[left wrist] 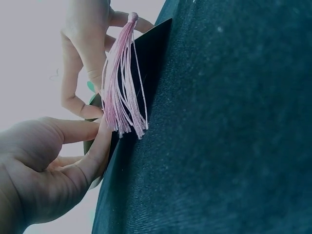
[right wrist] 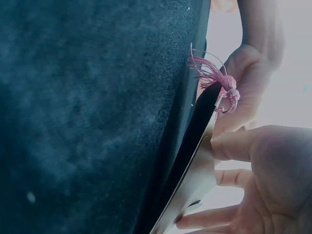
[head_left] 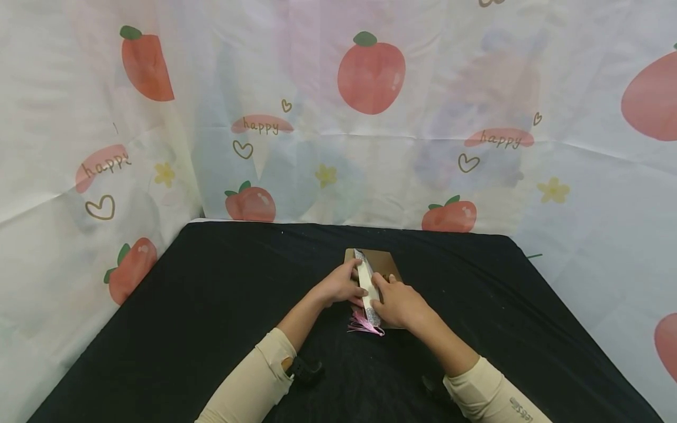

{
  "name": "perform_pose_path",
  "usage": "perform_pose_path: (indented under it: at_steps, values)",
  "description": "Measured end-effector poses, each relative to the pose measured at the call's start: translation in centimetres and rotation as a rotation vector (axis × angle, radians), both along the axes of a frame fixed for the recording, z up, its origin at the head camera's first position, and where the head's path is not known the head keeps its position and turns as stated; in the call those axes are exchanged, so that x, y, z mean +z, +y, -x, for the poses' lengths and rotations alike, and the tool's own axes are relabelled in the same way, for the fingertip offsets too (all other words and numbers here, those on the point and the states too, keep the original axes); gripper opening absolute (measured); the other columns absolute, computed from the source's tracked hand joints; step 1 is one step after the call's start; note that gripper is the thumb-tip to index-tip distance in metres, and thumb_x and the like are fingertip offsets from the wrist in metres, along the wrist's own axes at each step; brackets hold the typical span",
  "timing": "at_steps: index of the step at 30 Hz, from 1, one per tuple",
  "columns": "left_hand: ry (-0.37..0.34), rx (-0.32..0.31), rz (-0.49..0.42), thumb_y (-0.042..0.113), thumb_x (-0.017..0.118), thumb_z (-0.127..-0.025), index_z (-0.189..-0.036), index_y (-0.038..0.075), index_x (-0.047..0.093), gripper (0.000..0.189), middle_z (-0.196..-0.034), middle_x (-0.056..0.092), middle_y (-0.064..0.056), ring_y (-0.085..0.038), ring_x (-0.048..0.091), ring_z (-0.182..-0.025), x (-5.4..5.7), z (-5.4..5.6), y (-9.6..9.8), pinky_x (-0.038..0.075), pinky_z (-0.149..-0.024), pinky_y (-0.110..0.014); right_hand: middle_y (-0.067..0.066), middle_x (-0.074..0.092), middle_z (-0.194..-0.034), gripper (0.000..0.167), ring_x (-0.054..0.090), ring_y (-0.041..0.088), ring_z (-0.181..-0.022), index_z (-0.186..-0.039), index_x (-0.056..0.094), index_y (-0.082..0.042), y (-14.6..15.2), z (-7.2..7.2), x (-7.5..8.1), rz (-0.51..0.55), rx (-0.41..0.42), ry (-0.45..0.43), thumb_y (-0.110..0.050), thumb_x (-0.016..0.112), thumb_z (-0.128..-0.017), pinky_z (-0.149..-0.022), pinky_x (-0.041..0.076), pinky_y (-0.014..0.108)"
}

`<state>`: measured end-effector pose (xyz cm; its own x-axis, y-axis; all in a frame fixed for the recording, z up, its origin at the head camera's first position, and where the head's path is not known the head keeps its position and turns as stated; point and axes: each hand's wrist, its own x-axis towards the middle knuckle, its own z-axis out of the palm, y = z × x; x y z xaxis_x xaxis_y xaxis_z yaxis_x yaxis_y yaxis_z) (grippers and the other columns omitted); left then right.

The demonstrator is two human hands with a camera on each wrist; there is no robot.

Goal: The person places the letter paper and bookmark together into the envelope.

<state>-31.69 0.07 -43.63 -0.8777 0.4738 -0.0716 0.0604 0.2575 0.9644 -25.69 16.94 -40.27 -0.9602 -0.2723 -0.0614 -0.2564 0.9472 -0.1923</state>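
A long narrow cream strip [head_left: 368,284] with silvery patterned ends lies lengthwise over a brown board [head_left: 382,259], small and flat like a notebook cover. From the strip's near end hangs a pink tassel [head_left: 362,322], its cord looped in the right wrist view. My left hand [head_left: 339,284] pinches the strip's left edge, thumb and fingertips meeting beside the tassel threads in the left wrist view. On the other side my right hand [head_left: 400,301] pinches the strip's right edge, with other fingers over the board. The strip's middle is partly hidden by fingertips.
A black cloth [head_left: 254,282] covers the table under the board. Behind and at both sides hangs a pale curtain [head_left: 317,76] printed with red fruit, hearts and "happy". A dark wrist strap [head_left: 304,371] is on the left forearm.
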Motion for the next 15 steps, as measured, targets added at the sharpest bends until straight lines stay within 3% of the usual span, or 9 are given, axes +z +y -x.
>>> perform_pose_path:
  at_steps: [6,15]
  values:
    - [-0.013,-0.013,-0.04,-0.018,0.069,-0.089,-0.158,-0.002,0.028,0.082,-0.114,0.059,-0.019,-0.031,0.073,-0.072,-0.28,-0.06,0.12,0.062,-0.06,-0.034,0.032,0.057,-0.129,0.038,0.061,0.033,-0.077,-0.13,0.054,-0.013,-0.11,-0.12,0.09,0.002,0.001,0.0,-0.026,0.07,-0.098,-0.065,0.053,0.049]
    - [-0.004,-0.024,-0.031,-0.015,0.069,-0.091,-0.16,-0.002,0.025,0.082,-0.117,0.059,-0.019,-0.03,0.074,-0.076,-0.27,-0.21,0.29,0.062,-0.063,-0.034,0.033,0.056,-0.13,0.034,0.061,0.035,-0.077,-0.127,0.054,-0.012,-0.13,-0.16,0.24,0.017,0.021,0.0,-0.024,0.067,-0.099,-0.063,0.052,0.049]
